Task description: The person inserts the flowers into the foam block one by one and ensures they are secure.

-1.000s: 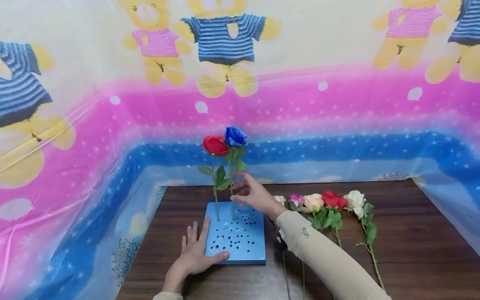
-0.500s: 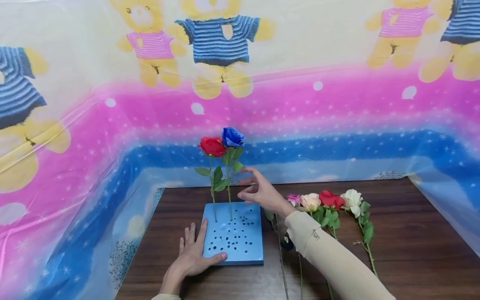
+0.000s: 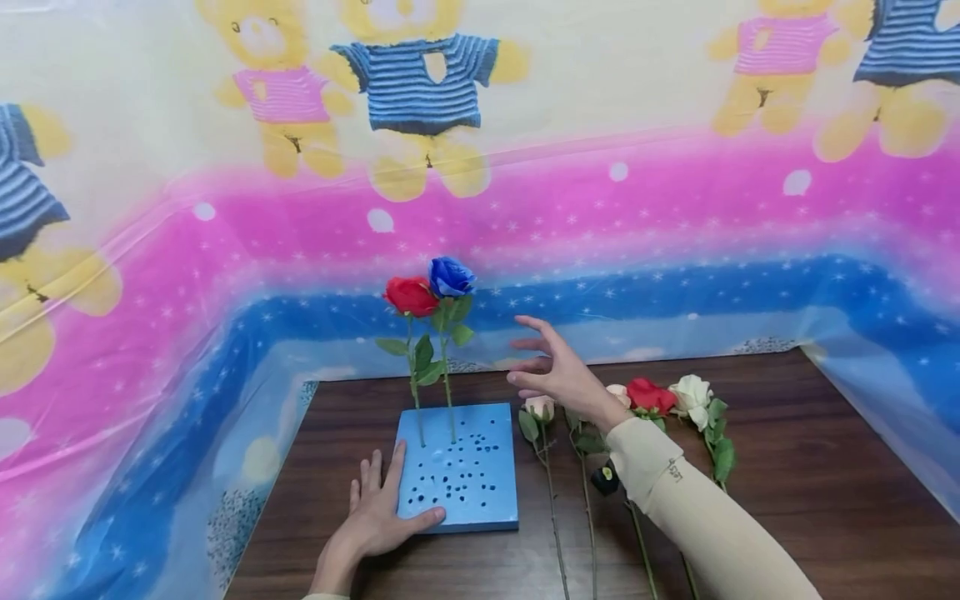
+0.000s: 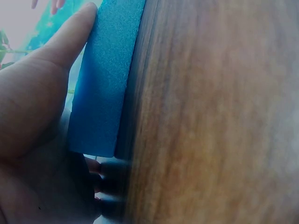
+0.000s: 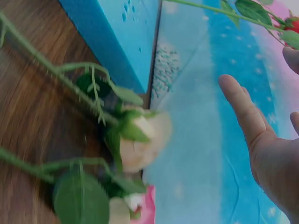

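1. Cloth backdrop (image 3: 570, 217), from the left edge across the upper frame; printed with bears in striped tops above pink and blue bands.
2. Left hand (image 3: 378, 512), lower left of centre; fingers extended and spread, the index along the block's left edge, the thumb laid over its near edge; the hand rests against the block without curling round it.
3. Upright red rose (image 3: 411, 297), centre-left; its stem stands in the far left part of the block.
4. Blue rose (image 3: 452, 277), just to the right and slightly higher; its stem likewise stands in the block, the two blooms overlapping in the head view.
5. Blue block (image 3: 468, 462), lower centre; flat on the table, its top pitted with dark holes.
6. Cream rose (image 3: 539, 407), just right of the block; lying down, its stem running to the lower edge.
7. Right hand (image 3: 562, 375), right of centre — fingers parted and lightly bent, grasping nothing; raised apart from the blue rose.
8. Black item (image 3: 605, 477), below the right wrist; partly hidden, its kind uncertain.
9. Second red rose (image 3: 650, 396) and white rose (image 3: 692, 398), right of centre; lying side by side, partly behind the beige sleeve (image 3: 712, 512).
10. Wooden table (image 3: 795, 450), lower right — dark brown, grained.
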Available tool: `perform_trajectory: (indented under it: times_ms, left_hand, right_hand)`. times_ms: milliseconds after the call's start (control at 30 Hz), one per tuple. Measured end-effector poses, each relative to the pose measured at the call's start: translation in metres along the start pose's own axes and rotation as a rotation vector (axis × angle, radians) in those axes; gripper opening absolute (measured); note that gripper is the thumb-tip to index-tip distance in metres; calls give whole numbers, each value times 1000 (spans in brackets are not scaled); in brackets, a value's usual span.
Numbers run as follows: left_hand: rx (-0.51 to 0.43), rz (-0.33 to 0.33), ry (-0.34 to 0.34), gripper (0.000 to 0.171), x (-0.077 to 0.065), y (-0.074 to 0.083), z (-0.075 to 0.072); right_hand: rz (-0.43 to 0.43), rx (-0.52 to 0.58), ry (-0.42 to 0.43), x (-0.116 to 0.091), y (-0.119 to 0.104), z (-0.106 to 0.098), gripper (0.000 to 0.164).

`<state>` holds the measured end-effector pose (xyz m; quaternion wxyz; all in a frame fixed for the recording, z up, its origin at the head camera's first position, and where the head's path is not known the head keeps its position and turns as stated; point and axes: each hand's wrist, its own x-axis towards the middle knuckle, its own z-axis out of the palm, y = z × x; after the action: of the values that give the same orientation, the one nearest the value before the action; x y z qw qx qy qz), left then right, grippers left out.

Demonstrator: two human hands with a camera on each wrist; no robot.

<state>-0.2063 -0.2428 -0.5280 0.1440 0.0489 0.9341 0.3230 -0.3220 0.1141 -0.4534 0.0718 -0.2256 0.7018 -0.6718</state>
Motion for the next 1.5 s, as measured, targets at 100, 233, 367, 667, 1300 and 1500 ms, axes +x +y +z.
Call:
perform_trajectory:
  times_ms: [100, 233, 367, 667, 1300, 1500]
  left_hand:
    - [-1, 2, -6, 132, 1, 0, 0]
    - [-5, 3, -12, 132, 0, 0, 0]
    - [-7, 3, -18, 131, 0, 0, 0]
    - [7, -6, -18, 132, 1, -1, -1]
    - [15, 10, -27, 132, 4, 2, -2]
    - [4, 2, -35, 132, 2, 0, 0]
  right_hand:
    - [8, -8, 28, -9, -3, -11, 92]
    - [14, -18, 56, -21, -5, -27, 94]
    - [17, -32, 74, -35, -7, -45, 98]
    - [20, -84, 110, -65, -15, -77, 105]
    - [47, -134, 213, -134, -31, -139, 101]
    - [49, -92, 213, -160, -27, -162, 100]
